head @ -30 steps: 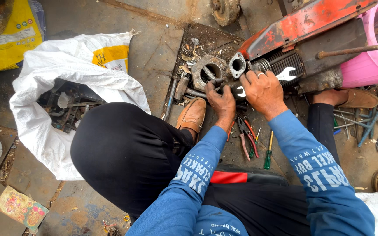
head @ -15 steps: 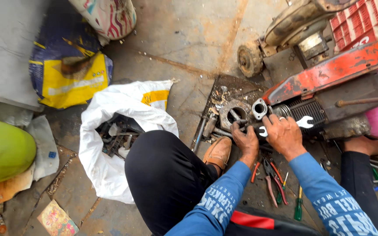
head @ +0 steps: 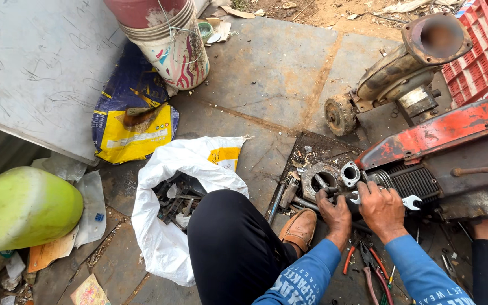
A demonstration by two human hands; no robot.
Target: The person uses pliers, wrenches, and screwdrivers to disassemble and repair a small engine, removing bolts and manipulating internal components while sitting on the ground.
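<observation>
Left hand: fingers curled round a dark metal part at the engine's open end, clamped on it.
Right hand: fingers closed over a silver wrench, whose open jaw pokes out just right of the knuckles.
Engine: dirty, finned, with a red cover, lying on the floor right ahead of both sets of fingers.
Round flange: just above the left fingers, with a smaller ring-shaped port beside it.
Pliers: red-handled, on the floor below the wrists.
White sack: open, holding dark metal bits, well left of the fingers, past the knee.
Green jug: far left, well apart from the hands.
</observation>
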